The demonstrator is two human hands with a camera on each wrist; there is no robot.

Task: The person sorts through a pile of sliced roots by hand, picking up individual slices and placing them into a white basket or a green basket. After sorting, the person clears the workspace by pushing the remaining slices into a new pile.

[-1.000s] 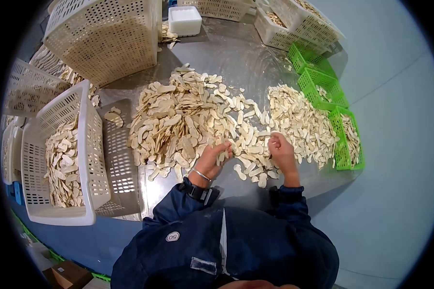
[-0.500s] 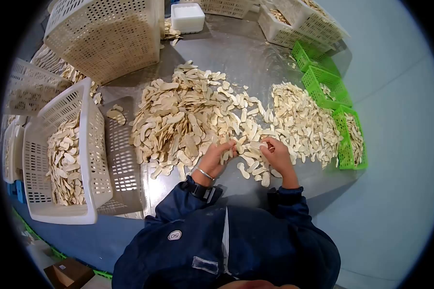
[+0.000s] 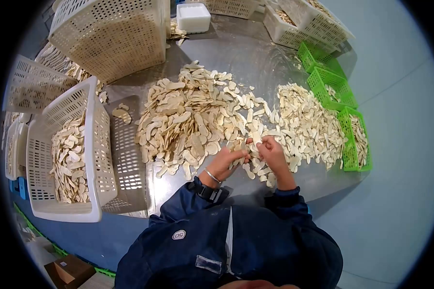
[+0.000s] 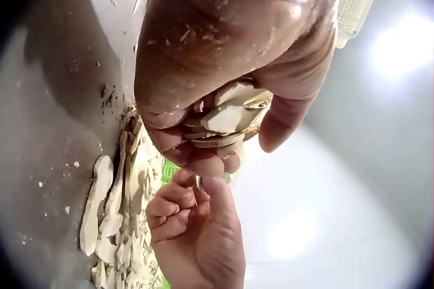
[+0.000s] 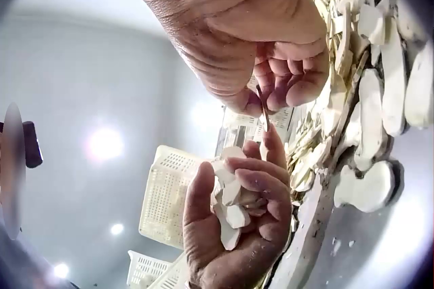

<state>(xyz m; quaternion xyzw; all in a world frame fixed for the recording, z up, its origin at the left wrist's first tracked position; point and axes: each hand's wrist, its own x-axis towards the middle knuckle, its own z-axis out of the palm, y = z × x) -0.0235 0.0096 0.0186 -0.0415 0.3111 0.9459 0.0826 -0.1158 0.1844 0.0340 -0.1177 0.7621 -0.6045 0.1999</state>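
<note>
My left hand [image 3: 225,163] cups a small bunch of pale dried slices [image 4: 229,118] against its palm, fingers curled round them. My right hand [image 3: 273,156] pinches one thin slice [image 5: 264,111] between thumb and forefinger, its other fingers folded in. A left fingertip [image 5: 272,143] is right at the lower end of that slice. Both hands are close together over the near edge of the slices on the metal table. A large heap of slices [image 3: 178,123] lies beyond my left hand, and a flatter heap [image 3: 311,127] spreads to the right of my right hand.
A white perforated basket [image 3: 101,156] partly filled with slices stands at the left, with a taller basket [image 3: 111,45] behind it. Green baskets [image 3: 358,144] line the table's right edge. A small white tub [image 3: 193,19] and more white baskets [image 3: 311,30] stand at the back.
The hands have come together: first the right moved left, then the left moved right towards it. The right hand now holds its slice at the left fingertips. The head view has shifted slightly.
</note>
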